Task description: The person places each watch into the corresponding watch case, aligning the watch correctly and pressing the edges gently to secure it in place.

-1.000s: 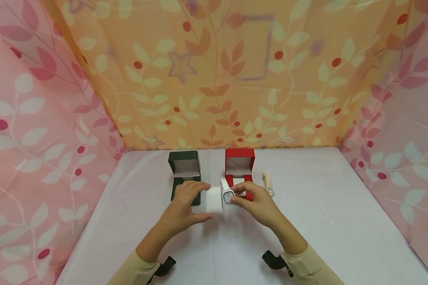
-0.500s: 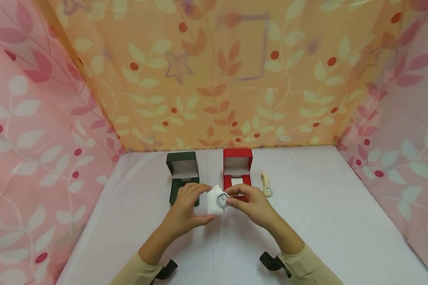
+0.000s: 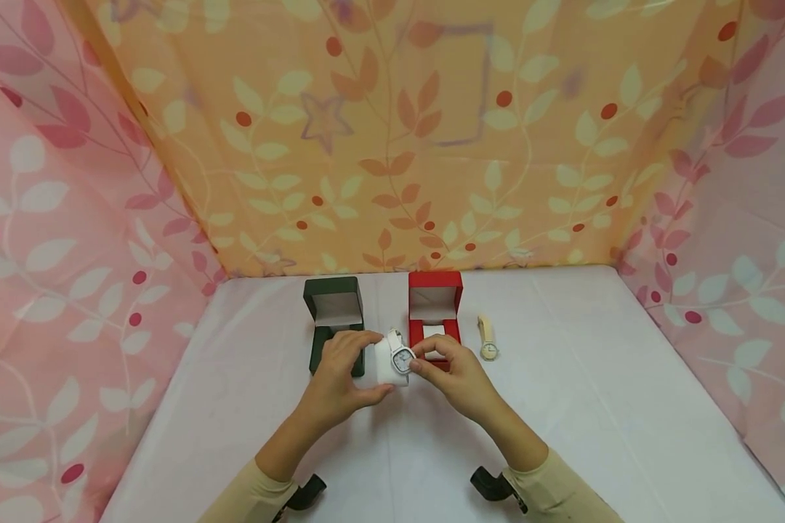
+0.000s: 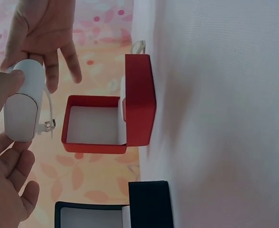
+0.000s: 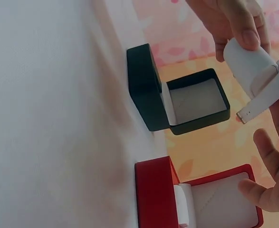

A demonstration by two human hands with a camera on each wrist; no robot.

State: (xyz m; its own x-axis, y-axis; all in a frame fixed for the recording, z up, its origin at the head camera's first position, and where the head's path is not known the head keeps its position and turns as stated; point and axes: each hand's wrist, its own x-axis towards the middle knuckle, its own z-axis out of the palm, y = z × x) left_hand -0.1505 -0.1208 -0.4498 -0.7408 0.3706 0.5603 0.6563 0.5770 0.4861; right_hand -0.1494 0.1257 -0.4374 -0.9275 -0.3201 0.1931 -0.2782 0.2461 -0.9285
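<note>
My left hand [image 3: 339,372] grips a white watch cushion [image 3: 384,369] by its ends, thumb at the near end and fingers at the far end. With thumb and fingertips, my right hand [image 3: 456,374] pinches a white wristwatch [image 3: 402,360] by the side of its square case, which lies over the cushion's right part. Its strap [image 5: 267,97] hangs unbuckled in the right wrist view, and the buckle [image 4: 48,125] dangles past the cushion in the left wrist view. Both hands hold these above the table.
Behind my left hand stands an open green watch box [image 3: 333,290]. An open red watch box [image 3: 435,283] with a white cushion inside stands behind my right hand. A cream-strapped watch [image 3: 488,350] lies to its right on the white-covered table [image 3: 602,392]. Patterned curtains [image 3: 392,145] enclose the table.
My right hand has brought the white watch leftward, from beside the cushion to over its right part. My left hand keeps its grip on the cushion.
</note>
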